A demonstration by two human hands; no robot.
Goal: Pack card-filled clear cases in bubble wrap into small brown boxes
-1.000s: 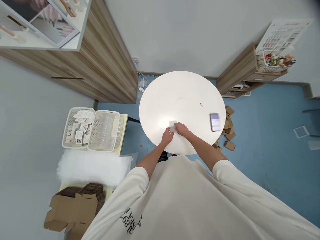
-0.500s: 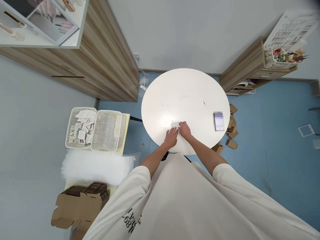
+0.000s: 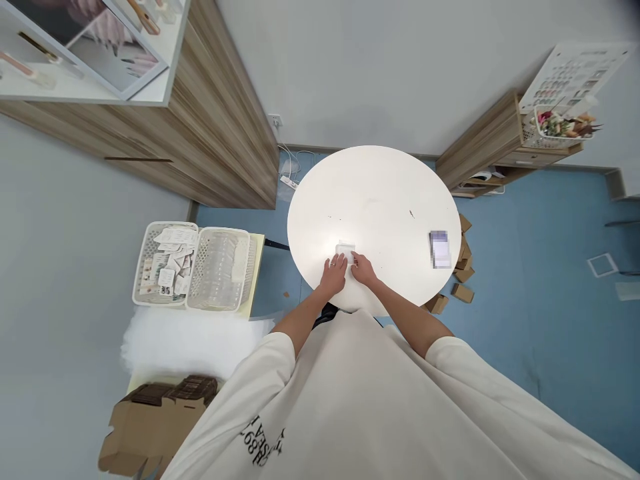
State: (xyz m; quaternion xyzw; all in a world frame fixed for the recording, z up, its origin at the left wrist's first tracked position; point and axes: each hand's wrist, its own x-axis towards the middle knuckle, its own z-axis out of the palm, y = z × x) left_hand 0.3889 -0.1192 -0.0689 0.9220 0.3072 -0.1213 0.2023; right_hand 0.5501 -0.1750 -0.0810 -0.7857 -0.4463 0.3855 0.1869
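Observation:
A small pale, see-through flat packet (image 3: 346, 248) lies on the white round table (image 3: 375, 187), near its front edge. I cannot make out whether it is a plastic box or a wrapped piece. My left hand (image 3: 333, 276) rests at its lower left side, fingers stretched out and touching it, with a ring on one finger. At the right edge of the packet, my right hand (image 3: 363, 269) has its fingers curled and pinches the corner. The fingers of both hands cover the packet's near part.
A blurred purple and white item (image 3: 440, 249) lies at the table's right. To the left stand a basket of paper slips (image 3: 141, 267) and a basket of clear plastic cases (image 3: 245, 270), then white foam sheets (image 3: 190, 340) and flat cardboard boxes (image 3: 150, 427). Small brown boxes (image 3: 463, 293) lie on the floor.
Both hands have shifted slightly left relative to the table. The left hand's fingers now lie more extended, and more of the packet shows. The camera has tilted a little.

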